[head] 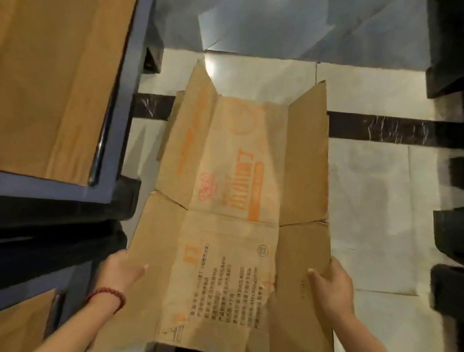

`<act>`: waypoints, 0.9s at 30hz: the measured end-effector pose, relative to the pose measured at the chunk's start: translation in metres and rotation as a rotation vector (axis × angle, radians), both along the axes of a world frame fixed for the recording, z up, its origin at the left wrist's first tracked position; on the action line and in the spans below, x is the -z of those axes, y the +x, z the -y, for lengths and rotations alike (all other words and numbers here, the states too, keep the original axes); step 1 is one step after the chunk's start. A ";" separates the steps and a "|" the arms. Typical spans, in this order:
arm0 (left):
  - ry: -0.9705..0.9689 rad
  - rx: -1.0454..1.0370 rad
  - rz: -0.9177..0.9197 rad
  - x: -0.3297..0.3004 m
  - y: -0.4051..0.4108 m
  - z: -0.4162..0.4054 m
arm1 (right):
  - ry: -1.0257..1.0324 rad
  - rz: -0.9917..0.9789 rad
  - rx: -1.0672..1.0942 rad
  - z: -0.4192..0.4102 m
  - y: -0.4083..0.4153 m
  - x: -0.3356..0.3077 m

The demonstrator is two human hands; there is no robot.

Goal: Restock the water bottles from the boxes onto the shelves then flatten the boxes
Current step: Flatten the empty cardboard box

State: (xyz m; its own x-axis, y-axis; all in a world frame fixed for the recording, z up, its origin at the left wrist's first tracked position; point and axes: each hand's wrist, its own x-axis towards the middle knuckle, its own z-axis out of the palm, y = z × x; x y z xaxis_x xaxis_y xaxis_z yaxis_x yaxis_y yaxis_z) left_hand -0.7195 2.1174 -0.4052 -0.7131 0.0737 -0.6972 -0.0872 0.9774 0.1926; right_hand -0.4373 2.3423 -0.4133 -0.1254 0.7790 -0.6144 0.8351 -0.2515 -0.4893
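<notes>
While the pale tiled floor (378, 198) with its dark marble band is stretching out below me, I am holding a flattened cardboard box (240, 192) out in front of my body, its far end with two raised flaps reaching toward the band and what may be another flat sheet lying just under it. To one side, blue shelves (127, 112) lined with brown cardboard are standing close by, and dark racking is showing at the other edge; no bottles are showing anywhere. I am judging the box to be light and stiff along its panels but floppy at the creases, so it is likely to sag or fold if I am gripping only one end, and the near edge is looking torn and soft. Taking it at both side flaps, as I am doing, seems the surest hold. My left hand (120, 272) is pinching the left flap, thumb on top and fingers hidden beneath; my right hand (332, 286) is pinching the right flap the same way. A red bead bracelet (108, 298) is circling my left wrist.
</notes>
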 end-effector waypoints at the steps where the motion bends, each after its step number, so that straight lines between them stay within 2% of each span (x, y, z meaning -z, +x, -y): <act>1: 0.001 -0.001 -0.001 0.010 0.003 0.002 | -0.006 0.016 0.002 0.002 -0.001 0.009; 6: 0.057 -0.093 -0.059 0.042 0.005 -0.009 | 0.003 -0.001 0.014 -0.010 -0.015 0.035; 12: 0.146 -0.091 -0.181 0.074 -0.044 -0.063 | 0.050 -0.060 -0.080 -0.075 -0.065 0.075; 19: 0.243 -0.103 -0.352 0.114 -0.090 -0.101 | -0.083 -0.326 0.068 -0.110 -0.096 0.127; 23: 0.227 -0.098 -0.301 0.134 -0.100 -0.098 | 0.101 -0.059 0.051 -0.105 -0.077 0.154; 27: 0.292 -0.019 -0.261 0.143 -0.094 -0.080 | 0.227 0.050 0.134 -0.113 -0.071 0.162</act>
State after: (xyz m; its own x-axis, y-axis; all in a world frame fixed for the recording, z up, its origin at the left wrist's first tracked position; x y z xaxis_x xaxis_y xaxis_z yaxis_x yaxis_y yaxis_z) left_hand -0.8134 2.1970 -0.5480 -0.8670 0.2268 -0.4438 -0.0163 0.8771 0.4801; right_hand -0.5081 2.4551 -0.5750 0.0148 0.9052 -0.4247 0.8263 -0.2503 -0.5045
